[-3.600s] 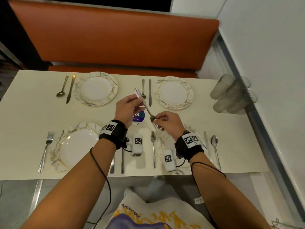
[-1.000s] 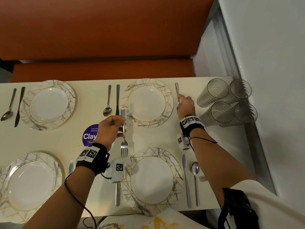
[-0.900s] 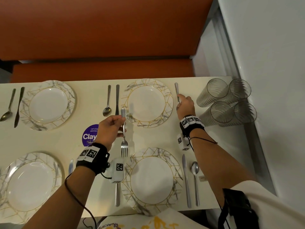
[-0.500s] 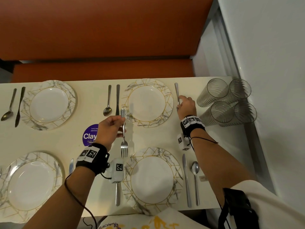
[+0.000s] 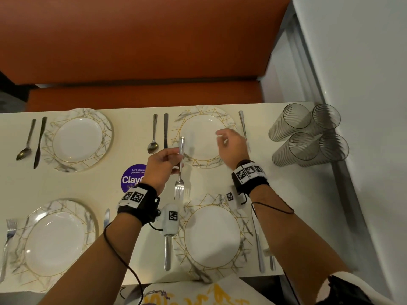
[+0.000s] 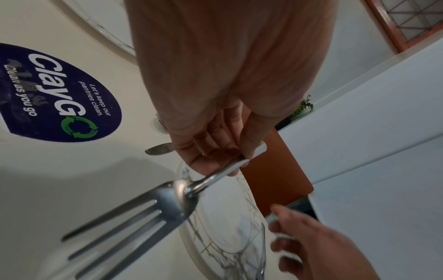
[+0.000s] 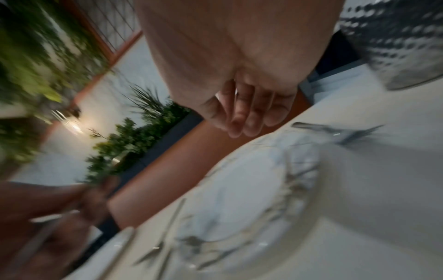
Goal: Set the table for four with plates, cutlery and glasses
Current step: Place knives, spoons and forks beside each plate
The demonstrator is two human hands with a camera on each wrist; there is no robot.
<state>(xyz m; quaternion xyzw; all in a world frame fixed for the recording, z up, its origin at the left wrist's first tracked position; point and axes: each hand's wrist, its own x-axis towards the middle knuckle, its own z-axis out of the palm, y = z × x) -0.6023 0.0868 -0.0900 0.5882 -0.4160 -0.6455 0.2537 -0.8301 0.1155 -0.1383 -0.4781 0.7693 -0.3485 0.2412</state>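
My left hand [image 5: 174, 155] pinches the handle of a steel fork [image 5: 180, 170] and holds it upright, tines down, above the table between the far right plate [image 5: 206, 135] and the near right plate [image 5: 212, 236]. The left wrist view shows the fork [image 6: 153, 206] close up under my curled fingers [image 6: 215, 151]. My right hand [image 5: 222, 137] hovers empty with relaxed fingers over the far right plate's right side. Another fork [image 5: 241, 122] lies on the table just right of that plate, its tines hidden by my hand. The right wrist view is blurred; that fork [image 7: 340, 130] shows there.
Several ribbed glasses [image 5: 308, 135] lie stacked on their sides against the right wall. Plates at far left [image 5: 80, 139] and near left [image 5: 55, 238] have cutlery beside them. A spoon [image 5: 153, 135] and knife [image 5: 165, 130] lie left of the far right plate. A purple sticker [image 5: 132, 179] marks the table middle.
My right hand has let go of the fork beside the far right plate and drawn back left over the plate, toward my left hand. The left hand kept its fork still.
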